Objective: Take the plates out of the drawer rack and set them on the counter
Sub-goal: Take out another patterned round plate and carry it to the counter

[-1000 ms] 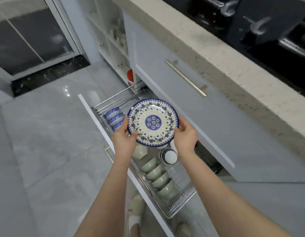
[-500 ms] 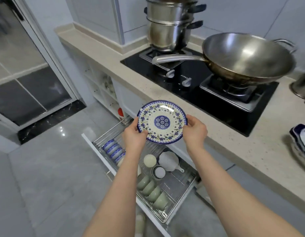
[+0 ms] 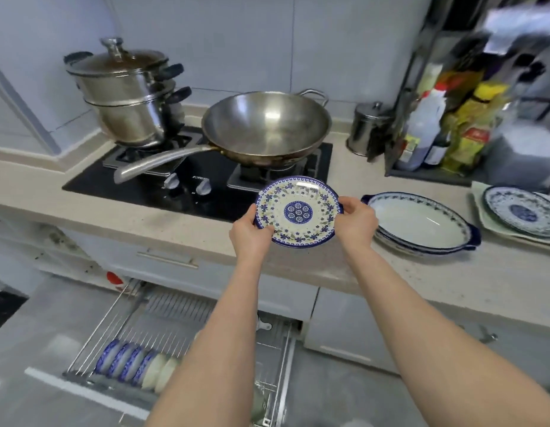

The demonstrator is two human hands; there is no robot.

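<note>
Two hands, our left hand (image 3: 249, 234) and right hand (image 3: 357, 221), clasp opposite rims of the floral plate (image 3: 298, 211), fingers closed on its edge, keeping it level above the worktop (image 3: 313, 266) edge, beside the oval dishes (image 3: 421, 223) already set down.

Small white lettering on the black stove (image 3: 138, 192) front is too blurred to read.

Bright even light; motion blur upper right.
</note>
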